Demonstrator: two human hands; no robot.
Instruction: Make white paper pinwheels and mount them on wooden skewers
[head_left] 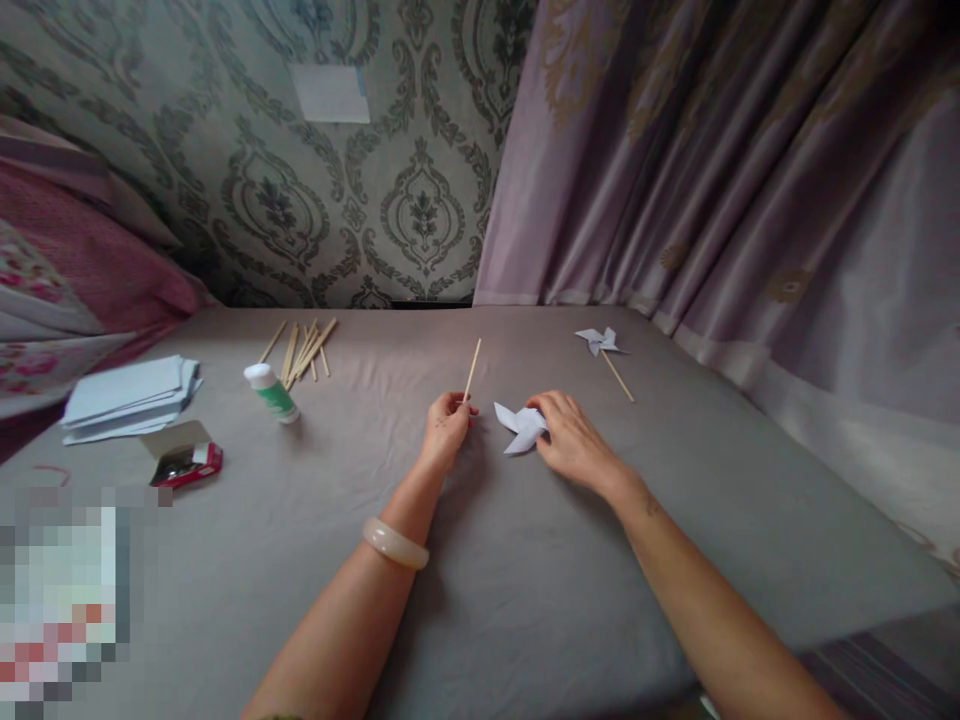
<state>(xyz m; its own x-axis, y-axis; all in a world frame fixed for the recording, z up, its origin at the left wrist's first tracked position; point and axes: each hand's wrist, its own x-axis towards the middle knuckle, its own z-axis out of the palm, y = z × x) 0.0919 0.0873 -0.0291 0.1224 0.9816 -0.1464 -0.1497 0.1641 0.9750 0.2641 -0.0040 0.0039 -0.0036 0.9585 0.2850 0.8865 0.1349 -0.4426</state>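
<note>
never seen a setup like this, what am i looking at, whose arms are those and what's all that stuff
There is no machine here, just one person's bare arms. The single picture comes from a camera on that person's head, looking forward and down. The left hand holds a thin stick; the right hand holds a folded paper pinwheel. On the grey cloth beyond, to the right, lies a pinwheel on a stick. To the left are loose sticks, a white-capped bottle, stacked paper and an open red box.
</note>
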